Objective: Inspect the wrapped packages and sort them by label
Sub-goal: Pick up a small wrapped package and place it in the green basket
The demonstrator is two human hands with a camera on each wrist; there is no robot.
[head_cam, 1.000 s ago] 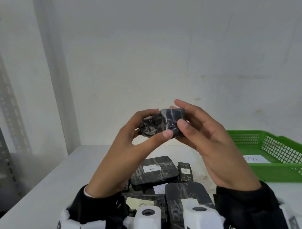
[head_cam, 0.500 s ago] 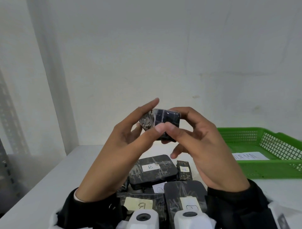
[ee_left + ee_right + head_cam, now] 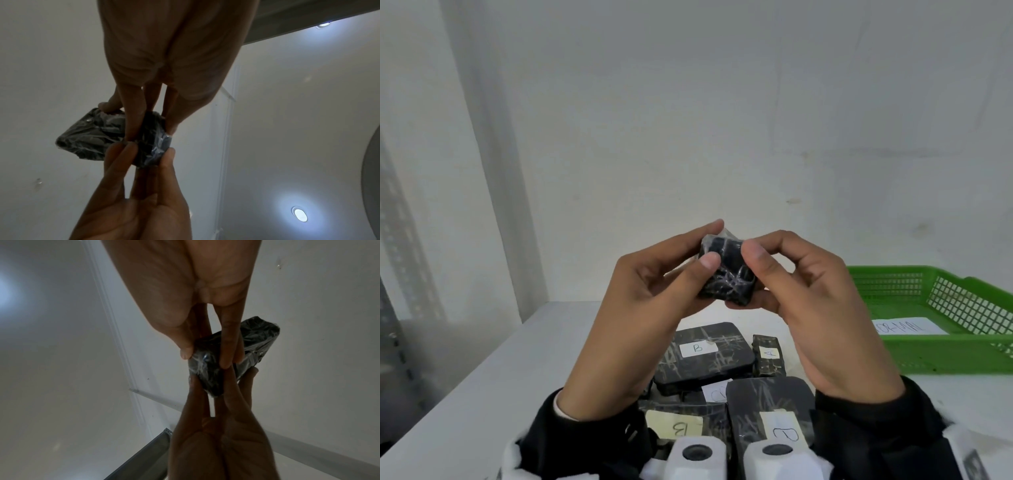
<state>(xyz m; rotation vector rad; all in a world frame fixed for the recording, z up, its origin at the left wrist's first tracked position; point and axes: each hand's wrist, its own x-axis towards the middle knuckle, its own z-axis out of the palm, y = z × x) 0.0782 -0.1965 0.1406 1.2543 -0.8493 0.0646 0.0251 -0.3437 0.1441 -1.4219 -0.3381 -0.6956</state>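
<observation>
Black package (image 3: 726, 272) now more upright than before

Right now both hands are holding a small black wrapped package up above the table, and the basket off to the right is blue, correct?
Not quite: the basket is green, as the head view shows. The left hand and right hand do hold the small black wrapped package.

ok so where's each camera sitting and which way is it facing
Head: worn on the head, looking forward and down at both hands holding a small wrapped package above the white table.
Left wrist: on the left wrist, facing up along the left hand to the package and ceiling.
Right wrist: likewise along the right hand.
All three show both hands and the package.
</observation>
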